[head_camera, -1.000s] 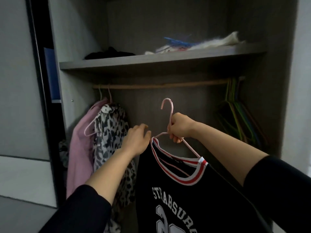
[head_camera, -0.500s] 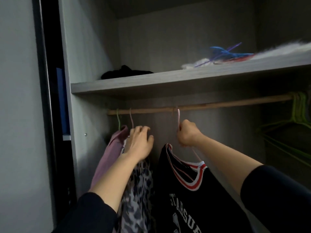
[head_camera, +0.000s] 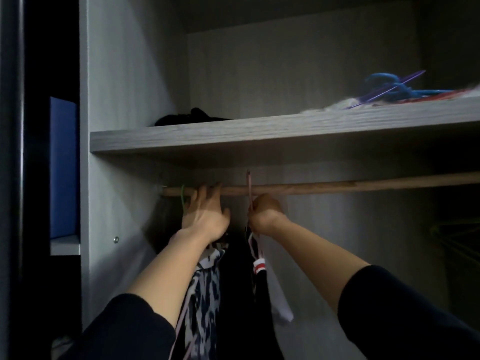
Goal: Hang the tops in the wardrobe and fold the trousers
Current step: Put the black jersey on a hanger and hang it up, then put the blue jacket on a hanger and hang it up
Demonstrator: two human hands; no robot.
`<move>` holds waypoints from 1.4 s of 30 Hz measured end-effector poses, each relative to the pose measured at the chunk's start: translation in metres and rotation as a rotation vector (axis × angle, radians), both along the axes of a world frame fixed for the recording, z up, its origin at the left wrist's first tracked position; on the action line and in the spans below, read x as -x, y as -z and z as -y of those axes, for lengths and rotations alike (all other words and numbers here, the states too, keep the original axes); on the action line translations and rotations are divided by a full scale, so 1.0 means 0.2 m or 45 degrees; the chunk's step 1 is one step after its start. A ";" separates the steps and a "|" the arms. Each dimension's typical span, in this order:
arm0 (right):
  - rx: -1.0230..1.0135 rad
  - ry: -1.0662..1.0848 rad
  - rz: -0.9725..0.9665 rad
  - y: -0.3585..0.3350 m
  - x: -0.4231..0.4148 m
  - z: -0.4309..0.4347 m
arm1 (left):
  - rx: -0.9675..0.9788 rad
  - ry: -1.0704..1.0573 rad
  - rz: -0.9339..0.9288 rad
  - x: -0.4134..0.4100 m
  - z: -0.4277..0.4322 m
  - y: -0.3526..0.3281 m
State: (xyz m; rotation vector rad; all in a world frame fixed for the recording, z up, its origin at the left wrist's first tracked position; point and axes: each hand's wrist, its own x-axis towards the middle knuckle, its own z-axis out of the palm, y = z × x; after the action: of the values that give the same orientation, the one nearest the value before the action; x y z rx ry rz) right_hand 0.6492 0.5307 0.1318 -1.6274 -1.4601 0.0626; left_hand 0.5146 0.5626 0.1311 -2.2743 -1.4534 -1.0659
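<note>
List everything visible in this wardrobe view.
round wooden rail: one, brown, spanning the wardrobe
grey wooden shelf: one, grey, above the rail
pink wire hanger: one, pink, hook crossing the rail
black jersey with red-and-white striped collar: one, black, under the pink wire hanger
black-and-white patterned top: one, left of the jersey
green hanger hook: one, green, rail's left end
green wire hangers: several, green, far right
crumpled black garment: one, black, shelf's left
blue and purple plastic hangers: count unclear, shelf's right
blue box: one, blue, beyond the left wall
left hand: one, fingers straight, at the rail
right hand: one, grips the pink wire hanger
</note>
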 end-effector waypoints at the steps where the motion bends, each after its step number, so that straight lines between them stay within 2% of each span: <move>1: 0.018 0.006 0.001 0.02 0.01 -0.03 | -0.020 -0.011 -0.003 0.00 -0.01 0.01; 5: 0.023 -0.012 -0.007 0.08 0.01 -0.12 | -0.077 -0.015 0.032 -0.01 -0.05 0.02; 12: 0.030 -0.126 0.173 0.12 0.00 -0.11 | -0.072 -0.012 0.092 -0.03 -0.05 0.02; 15: -0.029 -0.091 0.215 0.10 -0.08 -0.04 | -0.121 -0.027 0.116 -0.07 0.00 0.00; 19: -0.063 0.075 0.324 0.09 -0.30 0.09 | -0.261 0.054 0.078 -0.23 0.11 -0.05; 31: -0.029 0.576 0.652 0.17 -1.02 0.74 | -0.257 0.557 -0.012 -1.12 0.46 -0.01; 37: 0.037 0.886 0.839 0.19 -1.35 1.06 | -0.371 0.512 -0.014 -1.43 0.50 0.03; 42: 0.211 1.122 0.920 0.20 -1.56 1.23 | -0.512 0.509 -0.010 -1.52 0.44 0.07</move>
State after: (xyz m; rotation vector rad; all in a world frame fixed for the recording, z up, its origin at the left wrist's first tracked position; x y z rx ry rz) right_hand 0.9602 0.2853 0.0911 -2.4426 -1.0885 -1.0085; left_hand 0.8192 0.4746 0.1171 -2.3008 -0.7022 -1.3131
